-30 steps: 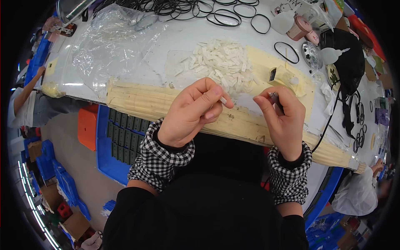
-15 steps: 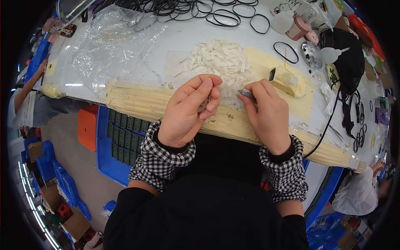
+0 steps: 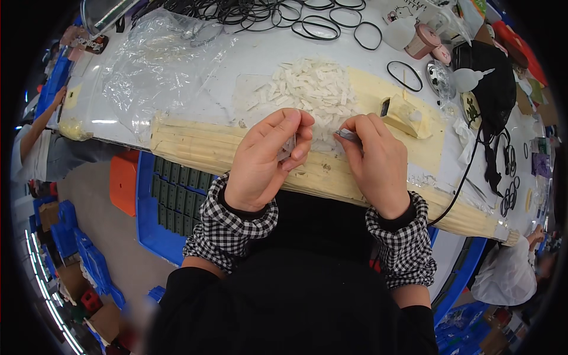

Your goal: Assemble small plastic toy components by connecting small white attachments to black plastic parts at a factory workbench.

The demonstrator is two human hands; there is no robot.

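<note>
My left hand (image 3: 260,160) is raised over the table's near edge, thumb against curled fingers. Between them shows part of a small pale translucent piece (image 3: 288,146), mostly hidden by the fingers. Just to the right, my right hand (image 3: 380,165) pinches a small flat grey metallic piece (image 3: 348,135) between thumb and forefinger, its tip pointing left. I cannot make out whether it is a blade. The hands are apart. Beyond them lies a heap of small white translucent strips (image 3: 313,86) on the table.
Yellow tape covers the table's front edge (image 3: 195,139). A tape-wrapped block (image 3: 409,116) stands right of the heap. Clear plastic bags (image 3: 160,71) lie left, black rubber loops (image 3: 316,28) at the back. Below left, a blue crate (image 3: 155,234) holds dark parts beside an orange stool (image 3: 123,183).
Both hands stay nearly in place. My right hand has shifted slightly left with the grey piece, and the left fingers have moved a little around the pale piece.
</note>
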